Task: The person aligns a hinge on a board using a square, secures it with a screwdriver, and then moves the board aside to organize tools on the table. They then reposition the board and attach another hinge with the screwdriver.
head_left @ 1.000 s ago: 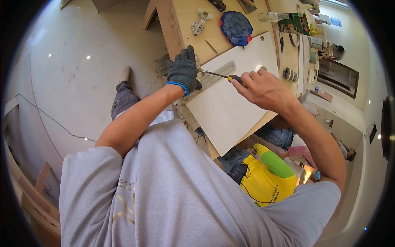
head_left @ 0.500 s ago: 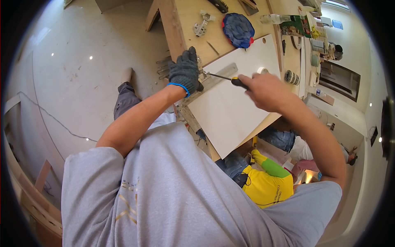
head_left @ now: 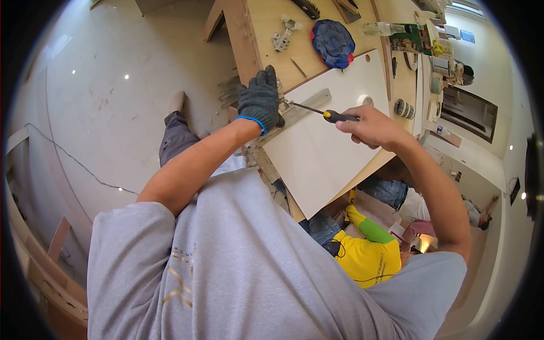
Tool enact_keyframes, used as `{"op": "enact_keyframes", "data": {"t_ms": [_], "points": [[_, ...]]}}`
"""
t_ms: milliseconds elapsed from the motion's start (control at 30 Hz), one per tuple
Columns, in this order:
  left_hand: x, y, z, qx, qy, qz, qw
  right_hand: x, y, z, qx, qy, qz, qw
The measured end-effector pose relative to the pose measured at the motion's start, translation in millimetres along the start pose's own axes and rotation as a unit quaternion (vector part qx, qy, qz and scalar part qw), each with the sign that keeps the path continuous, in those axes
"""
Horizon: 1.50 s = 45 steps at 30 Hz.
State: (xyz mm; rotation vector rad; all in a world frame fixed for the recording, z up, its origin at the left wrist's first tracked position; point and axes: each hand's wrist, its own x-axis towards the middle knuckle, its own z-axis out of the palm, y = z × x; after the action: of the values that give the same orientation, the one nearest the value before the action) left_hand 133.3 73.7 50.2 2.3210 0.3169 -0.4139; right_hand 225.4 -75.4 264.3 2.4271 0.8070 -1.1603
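My left hand (head_left: 259,101), in a dark knitted glove with a blue cuff, lies with fingers stretched over the bench edge. Its thumb rests near a metal hinge (head_left: 284,102), partly hidden beside the palm. My bare right hand (head_left: 372,127) is closed round the handle of a screwdriver (head_left: 334,116) with a black and yellow grip. The screwdriver's shaft points left, its tip at the hinge. Beneath it lie a white panel (head_left: 323,153) and a flat greyish strip (head_left: 309,106). Another hinge (head_left: 285,33) sits farther up the wooden bench (head_left: 272,62).
A blue cap-like cloth item (head_left: 332,44), a thin pencil-like stick (head_left: 299,68), a tape roll (head_left: 365,101) and a clear bottle (head_left: 382,28) are on the bench. A person in a yellow shirt (head_left: 368,258) is low beyond the panel, with another person (head_left: 413,204) nearby.
My right hand has shifted right and turned on the handle, exposing more of it. The screwdriver tip stays at the hinge. My left hand keeps its place, while the view shifts slightly.
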Motion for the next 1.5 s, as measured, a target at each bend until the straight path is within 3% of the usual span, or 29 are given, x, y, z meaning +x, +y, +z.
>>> {"op": "enact_keyframes", "data": {"t_ms": [100, 133, 167, 200, 233, 333, 367, 400, 433, 467, 500, 533, 567, 633, 733, 800, 833, 933, 967, 1000, 1067, 1100, 1200, 1233, 1267, 1300, 1367, 1433, 1500], "points": [[0, 3, -3, -0.006, -0.017, -0.001, 1.0, 5, -15, -15, 0.253, -0.141, 0.174, 0.941], [0, 3, -6, -0.003, -0.024, -0.004, 1.0, 2, -12, -8, 0.077, -0.03, 0.033, 0.996], [0, 2, -5, -0.001, -0.016, -0.005, 1.0, -5, -6, 8, -0.103, 0.083, -0.109, 0.985], [0, 2, -4, 0.0, -0.011, -0.005, 1.0, -10, -8, 14, -0.274, 0.19, -0.241, 0.911], [0, 3, -2, 0.002, -0.007, -0.003, 1.0, -11, -9, 11, -0.333, 0.198, -0.296, 0.873], [0, 2, -2, 0.002, -0.007, 0.001, 1.0, -9, -8, 8, -0.296, 0.112, -0.223, 0.922], [1, 0, -3, 0.001, -0.01, -0.005, 1.0, -2, 0, 12, -0.165, 0.153, -0.212, 0.951], [0, 1, -4, 0.0, -0.015, -0.006, 1.0, 8, 1, 5, -0.013, 0.086, -0.093, 0.992], [0, 4, -4, 0.001, -0.018, -0.003, 1.0, 16, 0, -9, 0.14, 0.019, 0.032, 0.989], [0, 5, -2, 0.0, -0.013, 0.004, 1.0, 18, -2, -20, 0.288, -0.045, 0.153, 0.944], [-1, 3, -2, -0.001, -0.005, 0.008, 1.0, 14, -4, -24, 0.271, -0.065, 0.16, 0.947], [0, 2, -3, -0.003, 0.005, 0.008, 1.0, 7, -1, -16, 0.116, 0.014, 0.047, 0.992], [2, 3, -2, -0.002, 0.004, 0.005, 1.0, -1, 3, -1, -0.046, 0.09, -0.069, 0.993], [0, 5, -4, 0.002, -0.002, -0.005, 1.0, -4, 3, 5, -0.319, 0.179, -0.279, 0.888], [0, 5, -3, 0.01, 0.001, -0.003, 1.0, -4, -3, 5, -0.325, 0.102, -0.249, 0.906], [1, 4, -1, 0.004, 0.011, -0.002, 1.0, 11, -2, 8, -0.068, 0.1, -0.128, 0.984], [0, 4, 1, 0.001, 0.015, 0.0, 1.0, 15, -3, 10, 0.063, 0.095, -0.06, 0.992], [0, 4, -4, -0.001, -0.002, 0.002, 1.0, 11, -11, -12, 0.19, 0.004, 0.073, 0.979], [1, 5, -6, 0.001, 0.0, -0.001, 1.0, 7, -6, 8, 0.031, 0.159, -0.067, 0.985], [-1, 7, -8, 0.004, -0.001, -0.006, 1.0, 4, -7, 4, -0.112, 0.164, -0.146, 0.969], [-5, 5, -6, 0.007, -0.008, -0.011, 1.0, -3, -5, 2, -0.374, 0.162, -0.285, 0.867], [-3, 5, -4, 0.005, -0.006, -0.01, 1.0, -1, -1, 4, -0.415, 0.195, -0.316, 0.83], [0, 6, -3, 0.007, -0.001, -0.01, 1.0, 3, -5, 5, -0.226, 0.108, -0.148, 0.957], [-1, 6, -3, 0.01, 0.0, -0.01, 1.0, 10, -5, 0, -0.051, 0.047, -0.035, 0.997], [-2, 4, 0, 0.006, -0.001, -0.004, 1.0, 20, -3, -10, 0.127, -0.015, 0.083, 0.988], [0, 1, 3, 0.0, 0.003, 0.004, 1.0, 24, -1, -18, 0.296, -0.071, 0.196, 0.932], [2, 3, -1, 0.002, 0.004, 0.004, 1.0, 15, 10, 2, 0.139, 0.077, -0.004, 0.987], [-2, 8, -9, 0.022, -0.012, -0.011, 1.0, -8, -6, 2, -0.075, 0.149, -0.158, 0.973], [-4, 5, -7, 0.013, -0.008, -0.011, 1.0, -4, -3, 5, -0.298, 0.174, -0.269, 0.899]]}}
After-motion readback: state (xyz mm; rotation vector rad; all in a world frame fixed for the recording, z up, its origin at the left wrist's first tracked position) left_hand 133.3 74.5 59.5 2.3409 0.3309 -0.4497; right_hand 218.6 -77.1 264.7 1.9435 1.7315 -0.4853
